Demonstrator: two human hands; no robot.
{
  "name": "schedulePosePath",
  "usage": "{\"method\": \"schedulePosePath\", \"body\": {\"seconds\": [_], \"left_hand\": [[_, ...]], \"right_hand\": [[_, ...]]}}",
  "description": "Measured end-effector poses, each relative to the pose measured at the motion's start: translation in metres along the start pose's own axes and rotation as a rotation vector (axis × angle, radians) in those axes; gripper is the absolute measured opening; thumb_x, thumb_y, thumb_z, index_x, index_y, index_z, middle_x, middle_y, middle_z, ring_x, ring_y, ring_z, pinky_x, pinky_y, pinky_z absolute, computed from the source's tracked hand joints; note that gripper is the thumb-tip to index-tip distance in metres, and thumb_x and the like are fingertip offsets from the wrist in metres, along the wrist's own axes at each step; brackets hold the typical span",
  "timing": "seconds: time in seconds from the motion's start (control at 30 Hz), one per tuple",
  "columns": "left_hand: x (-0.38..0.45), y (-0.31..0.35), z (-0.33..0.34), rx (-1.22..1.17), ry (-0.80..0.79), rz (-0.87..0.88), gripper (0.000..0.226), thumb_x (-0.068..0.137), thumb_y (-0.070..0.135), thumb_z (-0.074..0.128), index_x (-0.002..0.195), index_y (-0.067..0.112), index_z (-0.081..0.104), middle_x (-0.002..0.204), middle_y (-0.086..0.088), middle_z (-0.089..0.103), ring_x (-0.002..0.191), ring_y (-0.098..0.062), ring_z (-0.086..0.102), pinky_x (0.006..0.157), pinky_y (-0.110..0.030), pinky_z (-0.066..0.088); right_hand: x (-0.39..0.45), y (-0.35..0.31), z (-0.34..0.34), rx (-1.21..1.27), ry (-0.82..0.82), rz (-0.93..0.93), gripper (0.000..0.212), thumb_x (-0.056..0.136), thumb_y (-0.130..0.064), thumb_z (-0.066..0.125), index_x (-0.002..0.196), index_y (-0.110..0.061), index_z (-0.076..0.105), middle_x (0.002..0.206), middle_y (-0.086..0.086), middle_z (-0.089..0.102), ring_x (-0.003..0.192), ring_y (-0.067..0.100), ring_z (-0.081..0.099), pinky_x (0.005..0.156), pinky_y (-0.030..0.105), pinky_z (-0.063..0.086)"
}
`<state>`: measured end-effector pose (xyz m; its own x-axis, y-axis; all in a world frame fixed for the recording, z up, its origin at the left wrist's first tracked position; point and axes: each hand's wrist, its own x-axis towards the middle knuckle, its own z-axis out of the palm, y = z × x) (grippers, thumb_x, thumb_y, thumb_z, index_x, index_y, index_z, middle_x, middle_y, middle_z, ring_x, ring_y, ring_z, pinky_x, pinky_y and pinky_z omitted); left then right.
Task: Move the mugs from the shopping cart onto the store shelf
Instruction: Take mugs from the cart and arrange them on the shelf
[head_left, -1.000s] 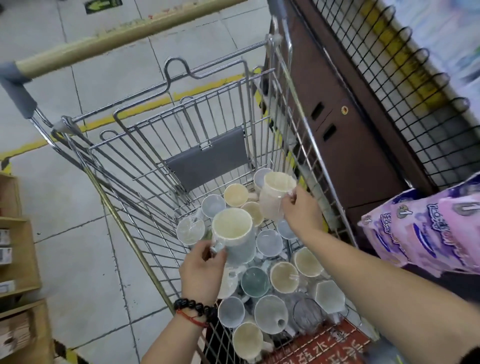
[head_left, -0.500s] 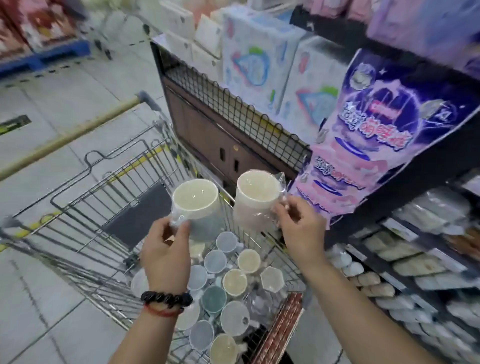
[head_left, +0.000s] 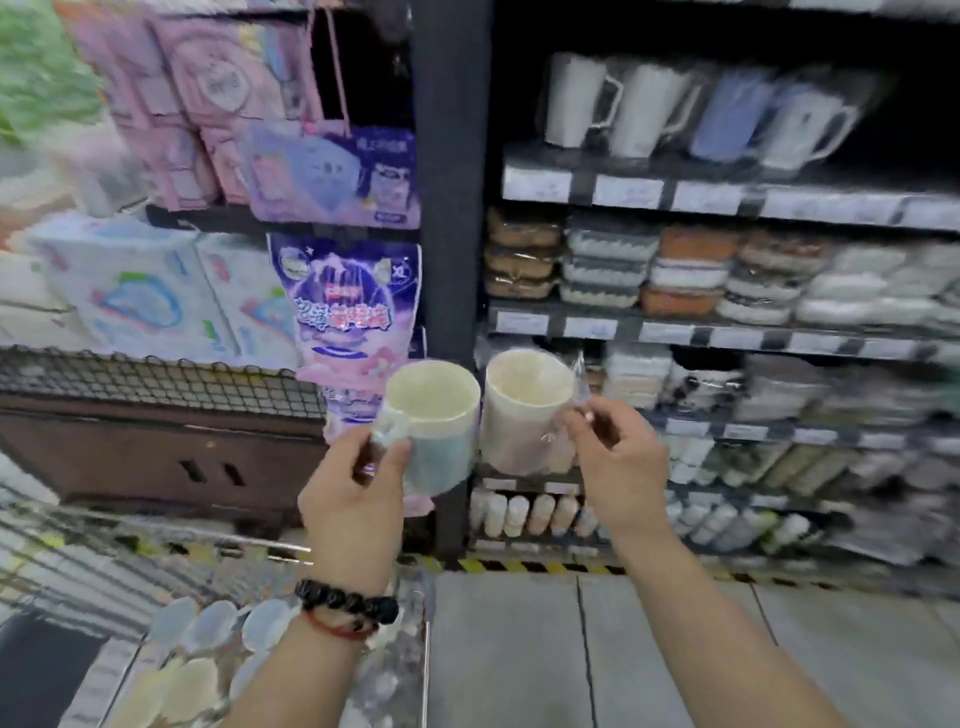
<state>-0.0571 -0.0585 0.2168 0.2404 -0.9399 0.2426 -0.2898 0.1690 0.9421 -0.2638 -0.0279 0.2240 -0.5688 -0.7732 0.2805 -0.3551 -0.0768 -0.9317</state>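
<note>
Mugs are up in the air in my head view, one in each hand. My left hand (head_left: 349, 501) has its fingers curled on the handle of a pale blue mug (head_left: 435, 423). My right hand (head_left: 618, 467) pinches the handle side of a pink-white mug (head_left: 522, 410) in clear wrap. The two mugs are just beside each other, in front of the store shelf (head_left: 727, 200), where tall mugs (head_left: 691, 111) stand in a row. More mugs lie in the shopping cart (head_left: 218, 649) at the lower left. All looks blurry.

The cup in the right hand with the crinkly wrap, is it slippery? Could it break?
Probably a bit slippery: the cup looks wrapped in clear film, pinched by the right hand. Likely breakable if dropped, since it looks ceramic.
</note>
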Motion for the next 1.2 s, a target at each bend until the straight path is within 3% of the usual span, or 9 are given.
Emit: {"method": "schedulePosePath", "body": {"seconds": [0.07, 0.2, 0.4, 0.47, 0.57, 0.67, 1.0, 1.1, 1.2], "left_hand": [[-0.005, 0.02, 0.034, 0.005, -0.069, 0.054, 0.009, 0.083, 0.021, 0.072, 0.081, 0.021, 0.063, 0.066, 0.001, 0.057, 0.062, -0.005, 0.049, 0.062, -0.015, 0.038], [-0.028, 0.067, 0.108, -0.031, -0.175, 0.161, 0.012, 0.084, 0.019, 0.071, 0.081, 0.025, 0.061, 0.069, 0.007, 0.058, 0.066, 0.006, 0.052, 0.061, -0.008, 0.037], [-0.081, 0.128, 0.23, -0.115, -0.32, 0.175, 0.023, 0.086, 0.026, 0.069, 0.068, 0.023, 0.056, 0.065, 0.002, 0.053, 0.06, -0.007, 0.047, 0.057, -0.019, 0.036], [-0.096, 0.15, 0.266, -0.136, -0.344, 0.187, 0.021, 0.086, 0.029, 0.068, 0.069, 0.023, 0.057, 0.065, 0.004, 0.054, 0.063, -0.007, 0.049, 0.056, -0.017, 0.035], [-0.112, 0.183, 0.315, -0.194, -0.371, 0.185, 0.018, 0.086, 0.035, 0.068, 0.072, 0.028, 0.058, 0.071, 0.003, 0.058, 0.066, -0.007, 0.05, 0.061, -0.027, 0.041], [-0.118, 0.209, 0.355, -0.226, -0.356, 0.214, 0.017, 0.085, 0.036, 0.069, 0.073, 0.03, 0.059, 0.072, 0.004, 0.059, 0.064, -0.003, 0.05, 0.062, -0.026, 0.042], [-0.097, 0.266, 0.464, -0.29, -0.296, 0.324, 0.014, 0.084, 0.031, 0.071, 0.075, 0.026, 0.06, 0.072, 0.005, 0.058, 0.066, -0.002, 0.049, 0.06, -0.017, 0.041], [-0.078, 0.281, 0.502, -0.341, -0.265, 0.352, 0.015, 0.084, 0.031, 0.071, 0.075, 0.025, 0.061, 0.07, 0.007, 0.057, 0.064, -0.002, 0.049, 0.058, -0.014, 0.04], [-0.05, 0.291, 0.543, -0.405, -0.223, 0.338, 0.011, 0.083, 0.033, 0.071, 0.081, 0.025, 0.064, 0.071, 0.008, 0.059, 0.065, -0.005, 0.052, 0.061, -0.02, 0.045]], "right_hand": [[0.011, 0.004, -0.041, -0.016, 0.108, -0.012, 0.012, 0.085, -0.031, 0.07, 0.076, -0.038, 0.064, 0.064, -0.015, 0.058, 0.06, 0.004, 0.052, 0.059, 0.024, 0.043], [0.03, 0.013, -0.129, -0.027, 0.269, -0.045, 0.018, 0.084, -0.025, 0.071, 0.074, -0.039, 0.064, 0.062, -0.018, 0.058, 0.058, 0.003, 0.051, 0.057, 0.016, 0.04], [0.064, 0.034, -0.268, -0.047, 0.427, -0.027, 0.008, 0.083, -0.02, 0.073, 0.081, -0.028, 0.069, 0.063, -0.015, 0.061, 0.058, 0.0, 0.052, 0.056, 0.01, 0.039], [0.079, 0.038, -0.309, -0.072, 0.453, -0.035, 0.014, 0.084, -0.02, 0.072, 0.08, -0.032, 0.067, 0.069, -0.017, 0.064, 0.061, -0.001, 0.055, 0.057, 0.009, 0.042], [0.104, 0.046, -0.359, -0.116, 0.479, -0.036, 0.019, 0.085, -0.022, 0.071, 0.079, -0.038, 0.064, 0.074, -0.021, 0.065, 0.067, -0.003, 0.058, 0.061, 0.01, 0.045], [0.128, 0.052, -0.395, -0.099, 0.502, -0.06, 0.018, 0.085, -0.021, 0.072, 0.079, -0.036, 0.066, 0.074, -0.017, 0.066, 0.066, 0.0, 0.058, 0.063, 0.016, 0.046], [0.236, 0.063, -0.458, -0.051, 0.542, -0.123, 0.006, 0.086, -0.026, 0.071, 0.082, -0.03, 0.069, 0.067, -0.012, 0.065, 0.061, -0.002, 0.056, 0.057, 0.012, 0.044], [0.285, 0.062, -0.472, -0.058, 0.54, -0.172, 0.002, 0.086, -0.027, 0.071, 0.085, -0.028, 0.07, 0.069, -0.013, 0.065, 0.065, 0.002, 0.058, 0.063, 0.02, 0.047], [0.338, 0.062, -0.482, -0.036, 0.519, -0.227, 0.004, 0.086, -0.026, 0.071, 0.083, -0.028, 0.07, 0.072, -0.008, 0.067, 0.066, 0.006, 0.059, 0.063, 0.024, 0.051]]}}
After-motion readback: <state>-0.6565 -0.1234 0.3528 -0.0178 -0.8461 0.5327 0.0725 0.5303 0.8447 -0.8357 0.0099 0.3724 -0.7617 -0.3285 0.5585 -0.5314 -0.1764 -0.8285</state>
